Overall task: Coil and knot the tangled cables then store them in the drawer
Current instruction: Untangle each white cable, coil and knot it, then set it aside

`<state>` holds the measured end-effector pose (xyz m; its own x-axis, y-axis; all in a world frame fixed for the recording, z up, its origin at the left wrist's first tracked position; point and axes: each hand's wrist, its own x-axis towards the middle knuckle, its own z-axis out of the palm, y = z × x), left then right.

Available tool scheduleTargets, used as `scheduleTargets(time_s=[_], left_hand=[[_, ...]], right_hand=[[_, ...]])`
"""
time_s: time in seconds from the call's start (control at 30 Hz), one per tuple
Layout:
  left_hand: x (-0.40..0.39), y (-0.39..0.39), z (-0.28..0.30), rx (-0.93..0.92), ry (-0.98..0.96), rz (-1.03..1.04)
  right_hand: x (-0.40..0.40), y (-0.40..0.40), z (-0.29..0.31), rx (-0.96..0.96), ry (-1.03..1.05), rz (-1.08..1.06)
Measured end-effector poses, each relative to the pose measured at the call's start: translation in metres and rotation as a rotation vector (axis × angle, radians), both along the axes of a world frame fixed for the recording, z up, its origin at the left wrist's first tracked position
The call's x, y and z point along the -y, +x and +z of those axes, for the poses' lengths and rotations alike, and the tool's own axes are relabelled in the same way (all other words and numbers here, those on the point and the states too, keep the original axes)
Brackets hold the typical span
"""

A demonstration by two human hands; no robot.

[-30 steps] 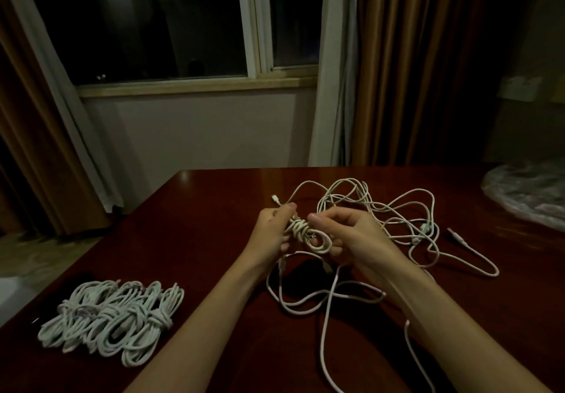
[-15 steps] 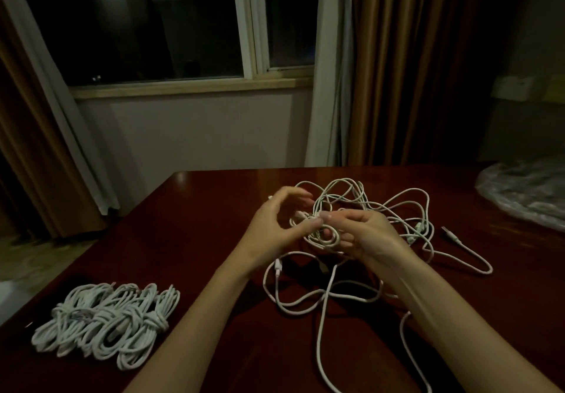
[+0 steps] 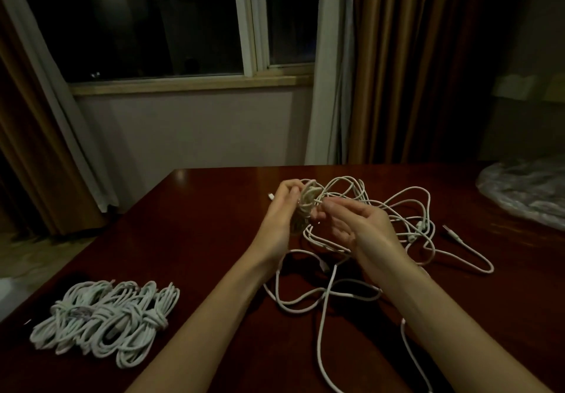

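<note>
A small coil of white cable (image 3: pixel 307 204) is raised above the dark red table (image 3: pixel 195 239), gripped by my left hand (image 3: pixel 282 209). My right hand (image 3: pixel 351 221) is just right of the coil, thumb and forefinger pinching a strand of the same cable near it. Behind and below both hands lies a loose tangle of white cables (image 3: pixel 397 218), with a free plug end (image 3: pixel 451 230) at the right. Several coiled and knotted white cables (image 3: pixel 107 319) lie in a row at the table's front left. No drawer is in view.
A crumpled clear plastic bag (image 3: pixel 526 193) sits at the table's right edge. The table's far edge faces a wall with a dark window (image 3: pixel 171 19) and curtains (image 3: pixel 406 62). Loose cable loops (image 3: pixel 321 298) trail toward the front edge between my forearms.
The coil went from lying flat between my hands to being held upright and higher. My left hand shifted up around it; my right hand let go of the coil and now pinches a strand.
</note>
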<state>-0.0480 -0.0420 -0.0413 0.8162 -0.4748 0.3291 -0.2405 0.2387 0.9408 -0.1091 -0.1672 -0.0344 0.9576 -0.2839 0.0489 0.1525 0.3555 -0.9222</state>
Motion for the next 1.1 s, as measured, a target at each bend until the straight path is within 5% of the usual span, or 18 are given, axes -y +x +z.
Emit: scheduleTargets(time_s=[0.13,0.3,0.47,0.63,0.77,0.9,1.1], left_hand=[[-0.004,0.002,0.004,-0.325,-0.292,-0.192],[-0.002,0.006,-0.002,-0.379,-0.218,-0.131],[-0.004,0.011,-0.003,-0.355,-0.135,-0.036],[-0.003,0.003,0.0,-0.267,-0.036,-0.038],[0.0,-0.003,0.001,-0.178,0.071,0.009],[0.0,-0.008,0.001,-0.009,0.215,0.044],[0.001,-0.001,0.0,-0.149,0.005,0.016]], right_hand=[[-0.003,0.001,-0.003,0.184,-0.515,-0.212],[0.002,-0.001,-0.002,0.292,-0.717,-0.207],[0.006,-0.001,0.004,0.282,-0.459,0.095],[0.009,0.0,-0.001,0.343,-0.744,-0.071],[0.012,0.003,-0.004,0.348,-0.698,-0.158],[0.011,0.001,-0.006,0.29,-0.675,-0.027],[0.015,-0.001,-0.001,0.259,-0.394,0.06]])
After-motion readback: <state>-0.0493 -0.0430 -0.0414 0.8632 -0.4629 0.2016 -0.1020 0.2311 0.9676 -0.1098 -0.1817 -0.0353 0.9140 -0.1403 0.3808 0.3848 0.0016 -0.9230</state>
